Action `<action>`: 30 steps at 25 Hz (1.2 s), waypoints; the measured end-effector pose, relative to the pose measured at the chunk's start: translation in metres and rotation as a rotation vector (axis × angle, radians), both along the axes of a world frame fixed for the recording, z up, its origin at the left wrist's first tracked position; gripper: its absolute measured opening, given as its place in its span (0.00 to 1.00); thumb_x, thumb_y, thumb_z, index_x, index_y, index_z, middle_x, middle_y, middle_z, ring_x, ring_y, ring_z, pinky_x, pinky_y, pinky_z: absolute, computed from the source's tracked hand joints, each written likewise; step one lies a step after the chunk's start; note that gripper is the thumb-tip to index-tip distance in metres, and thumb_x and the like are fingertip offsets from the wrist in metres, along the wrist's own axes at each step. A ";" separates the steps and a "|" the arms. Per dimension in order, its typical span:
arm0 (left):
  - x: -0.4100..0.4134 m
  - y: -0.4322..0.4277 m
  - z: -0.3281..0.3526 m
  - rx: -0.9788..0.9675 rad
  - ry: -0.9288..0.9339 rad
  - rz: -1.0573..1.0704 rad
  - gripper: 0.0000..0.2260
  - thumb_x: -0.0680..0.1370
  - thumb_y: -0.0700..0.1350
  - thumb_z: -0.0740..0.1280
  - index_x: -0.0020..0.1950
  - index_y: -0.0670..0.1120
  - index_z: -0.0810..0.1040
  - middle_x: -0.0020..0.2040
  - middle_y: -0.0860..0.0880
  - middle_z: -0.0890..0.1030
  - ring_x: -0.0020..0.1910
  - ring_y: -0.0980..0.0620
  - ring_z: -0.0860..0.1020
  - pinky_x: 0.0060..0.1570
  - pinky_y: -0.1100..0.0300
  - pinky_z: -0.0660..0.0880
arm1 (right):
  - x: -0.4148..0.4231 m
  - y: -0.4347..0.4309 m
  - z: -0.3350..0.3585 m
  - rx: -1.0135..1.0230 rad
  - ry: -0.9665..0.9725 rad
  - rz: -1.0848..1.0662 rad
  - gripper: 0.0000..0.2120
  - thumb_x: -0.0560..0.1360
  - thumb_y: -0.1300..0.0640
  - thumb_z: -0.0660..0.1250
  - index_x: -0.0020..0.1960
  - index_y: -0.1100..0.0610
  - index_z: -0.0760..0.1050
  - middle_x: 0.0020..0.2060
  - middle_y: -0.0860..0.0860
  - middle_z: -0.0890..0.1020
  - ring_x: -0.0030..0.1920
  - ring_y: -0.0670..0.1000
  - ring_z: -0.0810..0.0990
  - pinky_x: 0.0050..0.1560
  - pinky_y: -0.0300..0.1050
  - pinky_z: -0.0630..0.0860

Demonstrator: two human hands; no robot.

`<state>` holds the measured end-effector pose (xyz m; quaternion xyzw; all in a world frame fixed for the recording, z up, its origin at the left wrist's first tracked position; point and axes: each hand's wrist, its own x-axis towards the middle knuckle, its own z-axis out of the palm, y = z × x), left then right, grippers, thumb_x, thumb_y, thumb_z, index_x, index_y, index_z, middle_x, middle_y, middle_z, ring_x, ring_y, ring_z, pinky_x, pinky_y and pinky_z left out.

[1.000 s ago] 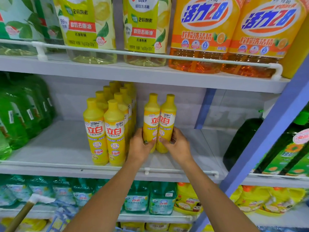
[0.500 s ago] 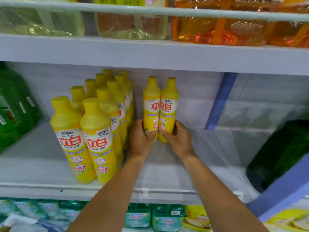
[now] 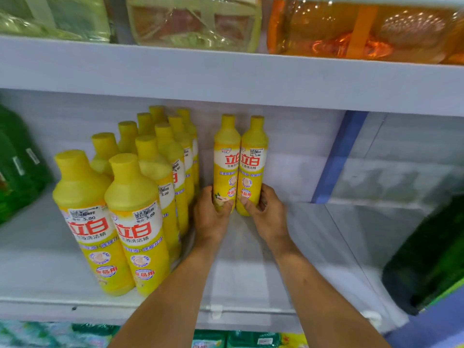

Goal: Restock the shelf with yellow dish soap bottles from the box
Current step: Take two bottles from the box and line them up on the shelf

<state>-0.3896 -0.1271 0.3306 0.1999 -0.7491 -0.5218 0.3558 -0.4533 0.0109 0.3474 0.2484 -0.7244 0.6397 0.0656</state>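
Two yellow dish soap bottles stand upright side by side deep on the white shelf (image 3: 251,267), near its back wall. My left hand (image 3: 211,217) grips the base of the left bottle (image 3: 226,162). My right hand (image 3: 266,214) grips the base of the right bottle (image 3: 253,159). To their left, two rows of several identical yellow bottles (image 3: 135,217) run from the shelf's front edge to the back. The box is out of view.
Green bottles (image 3: 17,167) stand at the shelf's left end and dark green ones (image 3: 431,257) at the right. A blue upright (image 3: 339,156) divides the back. The upper shelf (image 3: 226,74) carries large clear and orange jugs (image 3: 361,28). A rail (image 3: 216,310) runs along the front edge.
Both hands have pushed the two held bottles further back on the shelf, and the camera has come closer and lower.
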 end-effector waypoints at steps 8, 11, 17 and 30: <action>-0.006 -0.002 0.005 0.067 0.087 -0.032 0.24 0.68 0.48 0.81 0.61 0.49 0.78 0.55 0.52 0.84 0.52 0.55 0.84 0.53 0.52 0.82 | -0.004 -0.002 -0.002 0.038 0.036 -0.021 0.23 0.71 0.50 0.80 0.63 0.45 0.76 0.53 0.41 0.85 0.52 0.40 0.85 0.54 0.40 0.81; -0.005 -0.001 0.003 0.074 0.104 -0.043 0.20 0.70 0.46 0.80 0.59 0.48 0.77 0.54 0.52 0.84 0.52 0.55 0.83 0.54 0.50 0.82 | -0.006 -0.003 -0.001 0.040 0.009 -0.024 0.24 0.71 0.53 0.79 0.64 0.52 0.77 0.52 0.42 0.85 0.51 0.38 0.84 0.52 0.34 0.80; -0.008 -0.006 -0.003 0.091 0.066 -0.051 0.25 0.67 0.60 0.74 0.61 0.52 0.78 0.56 0.53 0.84 0.54 0.54 0.84 0.56 0.45 0.81 | -0.005 -0.004 -0.003 0.046 -0.011 -0.022 0.26 0.71 0.52 0.79 0.66 0.53 0.77 0.53 0.42 0.84 0.52 0.38 0.84 0.54 0.34 0.79; -0.009 -0.006 -0.002 0.099 0.073 -0.060 0.24 0.68 0.54 0.75 0.61 0.49 0.76 0.57 0.51 0.84 0.55 0.52 0.83 0.57 0.45 0.81 | -0.003 -0.005 0.001 0.091 0.014 -0.038 0.26 0.71 0.49 0.79 0.66 0.52 0.76 0.54 0.41 0.83 0.53 0.41 0.84 0.56 0.37 0.80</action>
